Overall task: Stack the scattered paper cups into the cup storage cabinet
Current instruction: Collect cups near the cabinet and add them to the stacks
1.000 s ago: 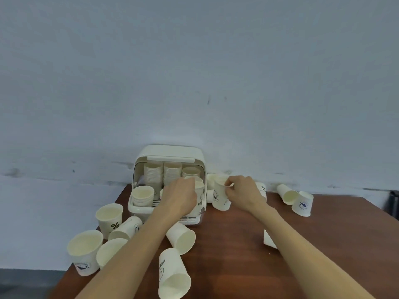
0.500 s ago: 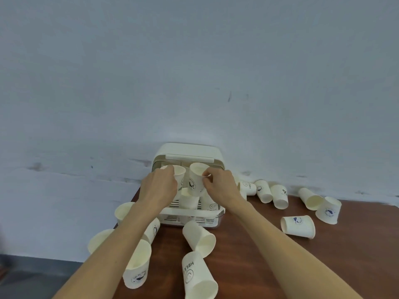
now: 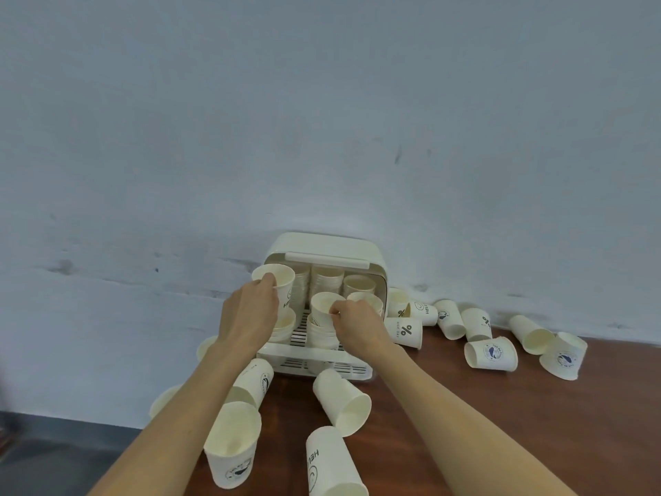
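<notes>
The cream cup storage cabinet stands open against the wall, with stacks of paper cups inside. My left hand grips an upright paper cup by its rim, in front of the cabinet's left side. My right hand pinches the rim of another cup sitting on a short stack at the front middle. Loose cups lie on the brown table: two on their sides near the front, one upright at the left.
Several more cups lie scattered right of the cabinet, some tipped over, one upside down. Others stand at the table's left edge. A pale grey wall rises right behind the cabinet.
My view has shifted right and closer. Both hands brought their cups to the cabinet mouth; the right hand's cup has dropped onto the front middle stack, while the left hand's stays raised.
</notes>
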Demonstrator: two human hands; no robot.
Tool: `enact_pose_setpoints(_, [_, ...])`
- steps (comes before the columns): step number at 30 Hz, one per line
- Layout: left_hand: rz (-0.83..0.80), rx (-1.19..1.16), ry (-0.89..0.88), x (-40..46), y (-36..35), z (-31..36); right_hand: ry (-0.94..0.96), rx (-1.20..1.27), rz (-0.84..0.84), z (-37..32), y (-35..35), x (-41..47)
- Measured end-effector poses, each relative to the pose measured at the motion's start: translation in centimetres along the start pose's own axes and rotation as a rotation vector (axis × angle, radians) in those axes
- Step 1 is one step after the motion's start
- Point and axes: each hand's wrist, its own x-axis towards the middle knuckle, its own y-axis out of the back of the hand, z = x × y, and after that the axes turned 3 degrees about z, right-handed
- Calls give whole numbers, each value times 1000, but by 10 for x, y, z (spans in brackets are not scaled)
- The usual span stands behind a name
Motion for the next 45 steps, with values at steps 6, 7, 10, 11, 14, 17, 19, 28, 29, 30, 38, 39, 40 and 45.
enact_pose_setpoints(6, [-64,-3,-15,-3,-16,-10,-15,-61,-28,-1,-11,-1])
enact_pose_setpoints(7, [-90,8,-16,-3,-19,-12,-20,-70,-42,-1,-13,-2])
enact_pose_setpoints(10, [-145,64,-31,-6,-26,-14,-24,-86,-71,-2,-20,-4])
enact_pose_setpoints(11, [-162,83,-35,-7,-28,-15,-27,-85,-79,-3,-22,-5])
enact_pose_setpoints(14, [-212,133,-43,-11,-32,-17,-17,-100,-76,-5,-23,-9])
enact_pose_setpoints(17, [-247,167,-33,-15,-36,-17,0,-123,-76,-8,-20,-12])
enact_pose_setpoints(19, [-267,168,-29,-17,-38,-18,9,-130,-101,-9,-19,-13])
enact_pose_setpoints(28, [-278,206,-71,-25,-27,9,7,-77,-96,-6,-9,-25])
enact_pose_setpoints(29, [-262,199,-83,-24,-25,15,3,-71,-96,-5,-6,-27])
enact_pose_setpoints(30, [-245,190,-98,-24,-23,22,-2,-64,-96,-3,-3,-28])
enact_pose_setpoints(38, [-214,69,-164,-25,-8,70,-1,-61,-23,13,25,-43])
enact_pose_setpoints(39, [-212,61,-173,-26,-9,76,-7,-65,-23,16,27,-46])
enact_pose_setpoints(40, [-209,45,-182,-27,-9,82,-17,-64,-24,21,30,-48])
enact_pose_setpoints(45, [-233,36,-261,-34,-17,115,-117,-11,19,57,51,-64])
